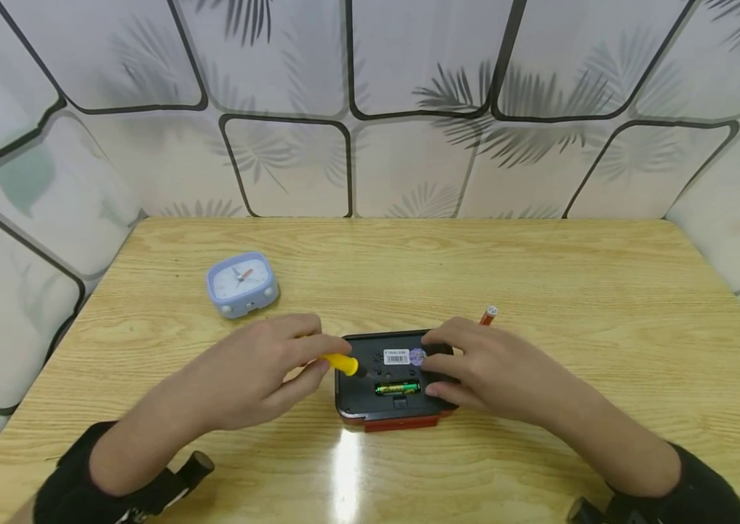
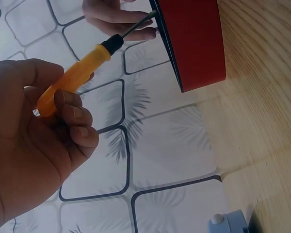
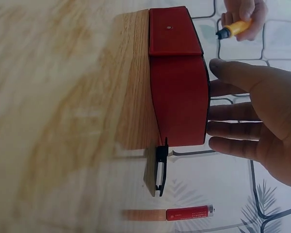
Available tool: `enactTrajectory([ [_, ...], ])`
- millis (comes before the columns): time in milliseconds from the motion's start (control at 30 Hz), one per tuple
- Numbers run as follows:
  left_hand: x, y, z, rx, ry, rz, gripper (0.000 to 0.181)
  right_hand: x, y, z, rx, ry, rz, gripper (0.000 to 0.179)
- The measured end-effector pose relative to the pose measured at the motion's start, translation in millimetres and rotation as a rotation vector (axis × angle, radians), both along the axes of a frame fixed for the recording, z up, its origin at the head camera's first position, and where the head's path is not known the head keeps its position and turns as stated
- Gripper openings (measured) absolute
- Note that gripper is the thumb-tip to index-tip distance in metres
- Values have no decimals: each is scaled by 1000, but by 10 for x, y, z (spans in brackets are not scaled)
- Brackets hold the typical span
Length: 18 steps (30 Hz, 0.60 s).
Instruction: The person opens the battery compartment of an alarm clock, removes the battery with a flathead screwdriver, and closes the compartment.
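My left hand [image 1: 271, 371] holds a yellow screwdriver [image 2: 75, 77] with a black collar and a thin metal shaft. Its tip reaches the black back [image 1: 359, 356] of a red box-shaped device [image 3: 179, 97], close to a green battery [image 1: 398, 388] in a slot. The device lies with this back upward, bearing a barcode label [image 1: 396, 356] and a purple sticker. The fingertips of my right hand [image 1: 487, 367] rest on the back's right part, fingers extended and covering that corner. Whether the tip touches the battery, I cannot tell.
A light-blue alarm clock [image 1: 242, 284] stands at the back left of the wooden table [image 1: 573, 276]. Beyond my right hand lies a red battery [image 1: 489, 315]. In the right wrist view a small black plastic piece [image 3: 162, 170] is beside the device.
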<state>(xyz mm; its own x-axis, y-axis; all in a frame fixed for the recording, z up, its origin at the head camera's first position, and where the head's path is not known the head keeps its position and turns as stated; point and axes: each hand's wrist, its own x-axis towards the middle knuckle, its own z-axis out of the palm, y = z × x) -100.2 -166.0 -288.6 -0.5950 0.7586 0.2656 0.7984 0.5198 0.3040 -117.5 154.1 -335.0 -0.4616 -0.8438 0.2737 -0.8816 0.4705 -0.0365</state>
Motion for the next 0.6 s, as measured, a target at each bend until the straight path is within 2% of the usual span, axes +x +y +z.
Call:
enactTrajectory([
  [167, 0, 16, -26, 25, 86, -11, 20, 12, 3, 4, 96, -68, -33, 30],
  [367, -7, 62, -66, 26, 207, -51, 21, 13, -10, 13, 146, -74, -47, 32],
  [467, -1, 80, -75, 46, 194, -59, 21, 8, -16, 14, 152, -66, -44, 32],
  [600, 21, 88, -80, 82, 104, -37, 19, 1, -20, 13, 160, -60, -35, 32],
])
